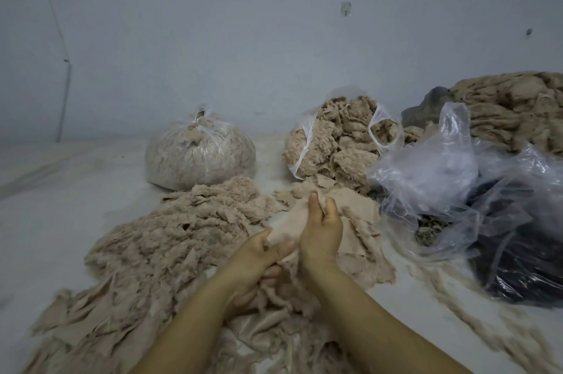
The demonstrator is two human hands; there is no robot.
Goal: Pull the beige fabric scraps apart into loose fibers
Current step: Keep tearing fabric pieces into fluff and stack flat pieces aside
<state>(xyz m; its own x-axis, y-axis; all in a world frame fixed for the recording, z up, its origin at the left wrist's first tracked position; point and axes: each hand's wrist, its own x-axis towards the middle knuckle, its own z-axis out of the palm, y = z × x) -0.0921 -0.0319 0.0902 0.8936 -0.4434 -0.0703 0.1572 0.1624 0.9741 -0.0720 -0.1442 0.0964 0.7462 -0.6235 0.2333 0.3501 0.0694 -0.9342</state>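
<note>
A beige fabric scrap (291, 223) is stretched between both hands at the centre. My left hand (259, 255) grips its lower edge, thumb on top. Higher up, my right hand (321, 229) pinches the scrap's upper end between thumb and curled fingers. To the left a wide heap of pulled beige fibers and torn pieces (170, 239) covers the white floor. Flat beige scraps (362, 239) lie under and to the right of my hands.
A tied clear bag of fibers (199, 157) stands at the back. An open bag of beige scraps (341, 142) sits right of it. Crumpled clear plastic (441, 178) over dark material (524, 264) fills the right side, with a big beige pile (518, 108) behind. A grey wall is close.
</note>
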